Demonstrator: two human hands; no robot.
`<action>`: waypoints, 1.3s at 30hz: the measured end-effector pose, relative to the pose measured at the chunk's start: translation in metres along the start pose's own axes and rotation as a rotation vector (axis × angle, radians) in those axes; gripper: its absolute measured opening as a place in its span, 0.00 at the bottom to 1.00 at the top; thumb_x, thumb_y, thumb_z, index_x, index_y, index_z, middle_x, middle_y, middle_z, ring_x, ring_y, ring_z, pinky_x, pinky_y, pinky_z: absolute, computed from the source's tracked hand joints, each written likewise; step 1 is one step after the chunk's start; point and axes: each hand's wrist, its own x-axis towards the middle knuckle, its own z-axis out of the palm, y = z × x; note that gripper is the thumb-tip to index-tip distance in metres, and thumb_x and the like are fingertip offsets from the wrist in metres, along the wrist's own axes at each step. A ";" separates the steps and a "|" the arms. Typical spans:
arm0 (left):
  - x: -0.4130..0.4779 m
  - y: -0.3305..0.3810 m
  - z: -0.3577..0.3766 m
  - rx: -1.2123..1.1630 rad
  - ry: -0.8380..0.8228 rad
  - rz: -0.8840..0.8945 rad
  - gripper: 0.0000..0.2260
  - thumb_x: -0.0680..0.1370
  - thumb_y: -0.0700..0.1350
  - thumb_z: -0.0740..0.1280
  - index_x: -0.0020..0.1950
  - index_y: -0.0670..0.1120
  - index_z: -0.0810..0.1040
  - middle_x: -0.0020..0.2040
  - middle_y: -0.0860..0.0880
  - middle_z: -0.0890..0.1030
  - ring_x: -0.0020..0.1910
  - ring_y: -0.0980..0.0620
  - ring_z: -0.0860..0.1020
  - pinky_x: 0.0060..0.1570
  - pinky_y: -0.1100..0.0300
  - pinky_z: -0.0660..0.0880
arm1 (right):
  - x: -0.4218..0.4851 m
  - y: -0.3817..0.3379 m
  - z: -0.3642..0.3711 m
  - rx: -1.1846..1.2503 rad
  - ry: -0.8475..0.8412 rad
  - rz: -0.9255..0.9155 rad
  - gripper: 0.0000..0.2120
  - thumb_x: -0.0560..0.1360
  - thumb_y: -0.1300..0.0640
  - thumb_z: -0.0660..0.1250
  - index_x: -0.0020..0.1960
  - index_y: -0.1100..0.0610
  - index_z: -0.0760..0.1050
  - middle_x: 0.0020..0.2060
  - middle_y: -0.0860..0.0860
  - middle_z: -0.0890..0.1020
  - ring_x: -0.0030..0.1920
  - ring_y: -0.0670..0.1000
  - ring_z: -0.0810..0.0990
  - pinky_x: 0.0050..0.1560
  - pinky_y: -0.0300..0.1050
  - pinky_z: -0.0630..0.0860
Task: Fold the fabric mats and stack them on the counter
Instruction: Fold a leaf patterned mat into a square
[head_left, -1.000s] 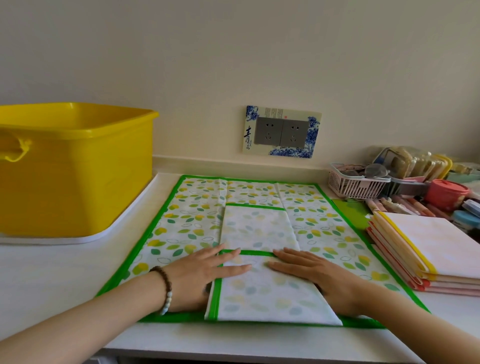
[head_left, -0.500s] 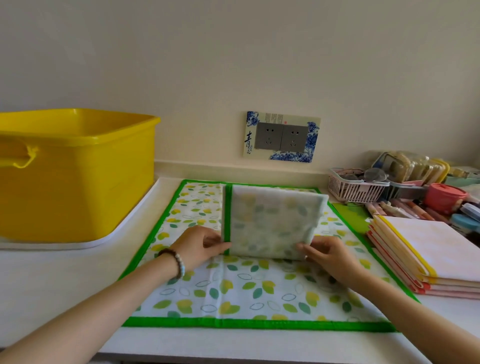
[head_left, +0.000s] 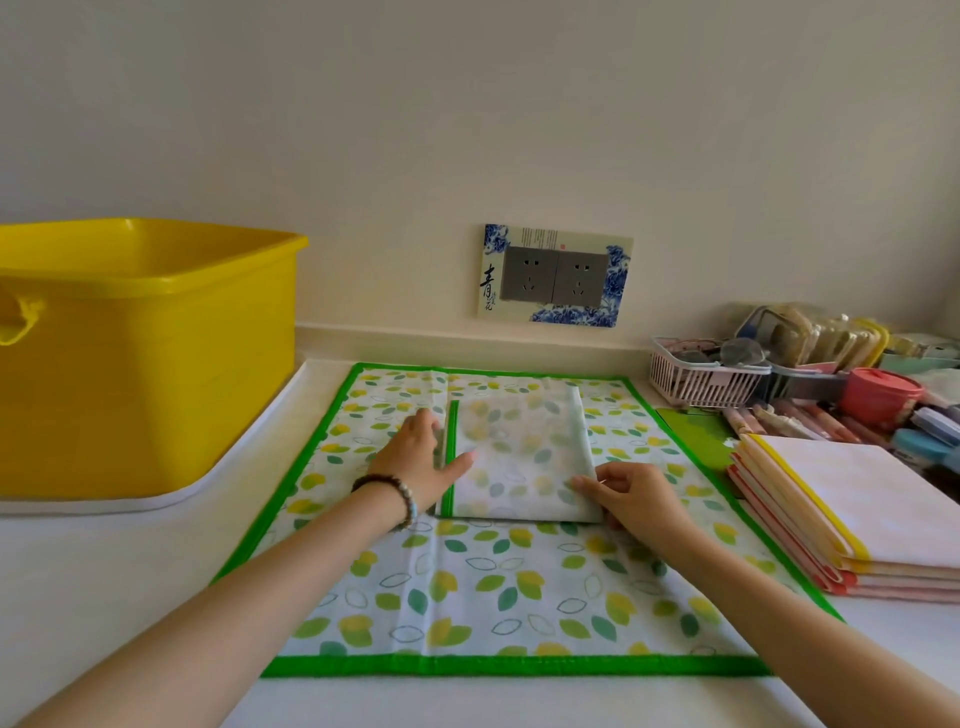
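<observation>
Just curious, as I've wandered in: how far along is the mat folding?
Done: a stack of folded mats on the right. In hand: both hands, left hand and right hand, press a folded leaf-print mat. Left: stacking it, then folding the spread green-edged mat beneath.

The spread mat (head_left: 498, 587) is white with yellow, green and outlined leaves and a bright green border; the folded mat (head_left: 519, 462) on it shows the same leaves paler, with a green edge strip. The tub (head_left: 145, 358) is plain yellow on a white tabletop (head_left: 104, 582). The stack (head_left: 852, 525) is pale pink and white with yellow and red edges, and the socket plate (head_left: 553, 275) is grey framed in blue-and-white flowers.
</observation>
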 end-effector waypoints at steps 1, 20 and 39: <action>0.004 0.004 0.005 -0.004 0.002 0.046 0.27 0.77 0.60 0.59 0.70 0.47 0.60 0.66 0.47 0.68 0.64 0.48 0.69 0.62 0.54 0.69 | 0.002 -0.001 0.000 -0.011 -0.006 0.014 0.08 0.72 0.48 0.70 0.40 0.53 0.80 0.23 0.47 0.76 0.22 0.45 0.71 0.22 0.35 0.69; 0.021 0.008 0.043 0.250 -0.304 0.031 0.26 0.81 0.57 0.46 0.77 0.52 0.46 0.78 0.53 0.44 0.76 0.51 0.43 0.74 0.52 0.42 | 0.045 -0.037 0.041 -0.368 0.060 -0.328 0.17 0.81 0.54 0.55 0.68 0.52 0.70 0.68 0.49 0.72 0.67 0.49 0.70 0.65 0.43 0.65; 0.021 0.014 0.037 0.336 -0.326 0.033 0.26 0.81 0.57 0.45 0.77 0.52 0.46 0.78 0.53 0.44 0.76 0.50 0.44 0.74 0.49 0.43 | 0.084 -0.001 0.054 -0.833 -0.223 -0.149 0.28 0.81 0.43 0.40 0.77 0.55 0.42 0.77 0.50 0.44 0.76 0.47 0.42 0.75 0.47 0.39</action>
